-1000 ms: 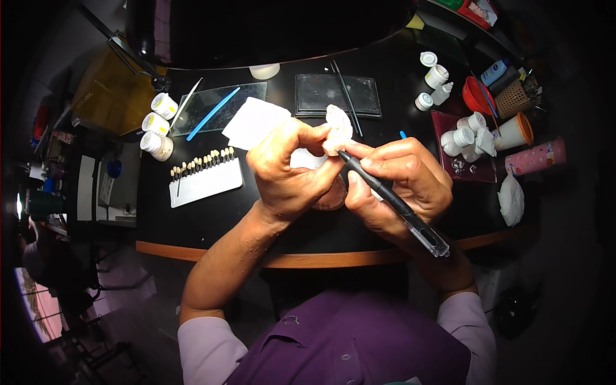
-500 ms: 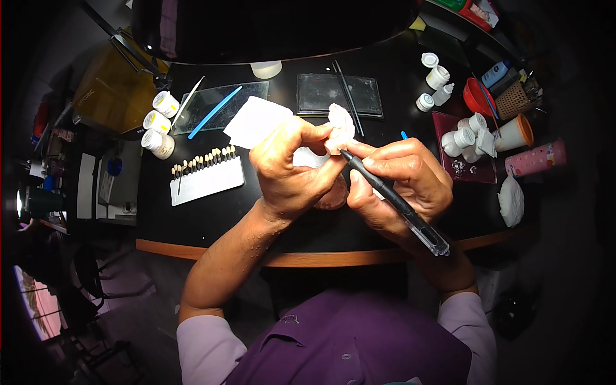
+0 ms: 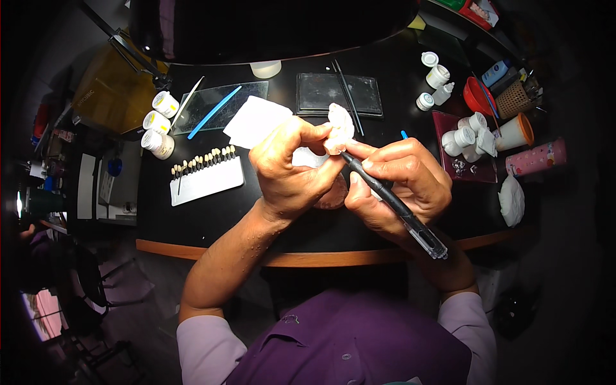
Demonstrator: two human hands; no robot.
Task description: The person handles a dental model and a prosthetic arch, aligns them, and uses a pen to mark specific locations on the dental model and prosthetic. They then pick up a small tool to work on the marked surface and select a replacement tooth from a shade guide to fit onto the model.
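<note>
– Barely a shift since half a second ago: the black pen (image 3: 393, 197) has dipped slightly at its back end, and its tip sits a shade lower by the white piece (image 3: 341, 123). What about the hands?

– Both are closed on something. The left hand (image 3: 282, 160) pinches the white piece between thumb and finger, holding it up above the table (image 3: 192, 228). The right hand (image 3: 414, 183) grips the pen like a pencil, its back end slanting down to the right.

– Is the tip touching the piece?

– I can't tell; it is right at the lower end of it, but fingers crowd the spot.

– And underneath?

– A reddish-brown round thing (image 3: 333, 196) shows partly between the hands, mostly hidden by them.

– What lies to the left?

– A white holder (image 3: 212, 186) with a row of tooth samples (image 3: 199, 162) along its far edge, and beyond it three white jars (image 3: 159, 142) in a line. Near them a blue stick (image 3: 215, 112) lies on a glass plate (image 3: 247, 96), beside a sheet of white paper (image 3: 256, 119).

– Straight ahead and right?

– A black tray (image 3: 314, 86) with two thin dark sticks (image 3: 346, 96) across it; farther right, a red bowl (image 3: 475, 96) and a dark red tray (image 3: 486, 172) bearing more white jars (image 3: 457, 140).
</note>
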